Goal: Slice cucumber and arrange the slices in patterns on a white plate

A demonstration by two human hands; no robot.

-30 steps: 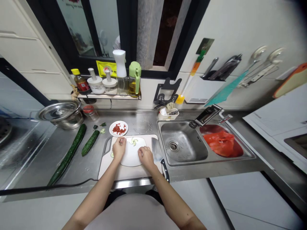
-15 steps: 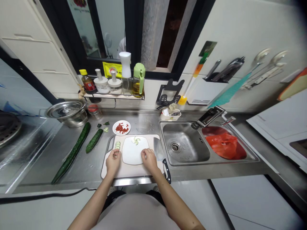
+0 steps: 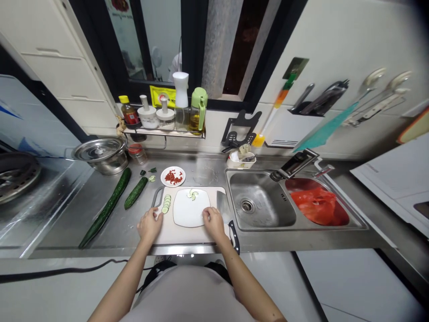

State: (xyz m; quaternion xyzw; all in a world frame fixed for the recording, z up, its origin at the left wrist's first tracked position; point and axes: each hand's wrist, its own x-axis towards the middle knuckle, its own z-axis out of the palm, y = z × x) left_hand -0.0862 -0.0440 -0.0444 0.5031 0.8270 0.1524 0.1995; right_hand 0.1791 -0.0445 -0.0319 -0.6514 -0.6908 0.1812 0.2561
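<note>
My left hand [image 3: 149, 225] is at the left edge of the cutting board [image 3: 164, 235], thumb and fingers apart, with nothing visible between them. Just beyond its fingertips lies an overlapping row of cucumber slices [image 3: 166, 204]. A white square plate [image 3: 191, 214] rests on the board, with a few thin cucumber slices [image 3: 192, 194] arranged near its far edge. Over the plate's right edge, my right hand [image 3: 214, 223] has its fingers curled together; what they hold, if anything, is hidden. A kitchen knife [image 3: 233, 235] lies along the board's right side, handle toward me.
Left of the board lie a long cucumber [image 3: 107, 208] and a shorter cut one [image 3: 136, 193]. Behind the board sits a small plate of chopped red pieces [image 3: 173, 177]. To the right is a sink [image 3: 264, 201] with a red bag [image 3: 317, 205]. A lidded pot [image 3: 110, 167] stands back left.
My left hand has moved left, away from the cucumber slices, and its fingers have spread, uncovering more of the row. My right hand stays at the plate's right side. The view has shifted slightly.
</note>
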